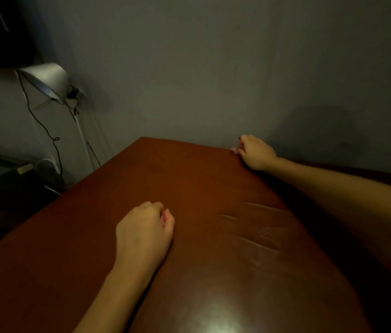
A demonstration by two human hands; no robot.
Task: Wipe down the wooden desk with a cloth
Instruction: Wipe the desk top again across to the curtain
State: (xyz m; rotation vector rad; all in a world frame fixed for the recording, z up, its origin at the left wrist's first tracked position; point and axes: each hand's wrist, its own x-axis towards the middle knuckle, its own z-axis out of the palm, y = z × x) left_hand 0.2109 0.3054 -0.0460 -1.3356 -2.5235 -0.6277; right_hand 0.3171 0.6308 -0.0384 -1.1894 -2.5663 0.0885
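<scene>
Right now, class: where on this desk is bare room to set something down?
Bare desk between left hand and right hand, and the far-left corner beside the lamp. Crowded by the wall, where the right hand grips the cloth.

We see dim light | glare at desk (216, 317) near edge | shadow on wall (321, 131) | soft blur, bent edges
</scene>
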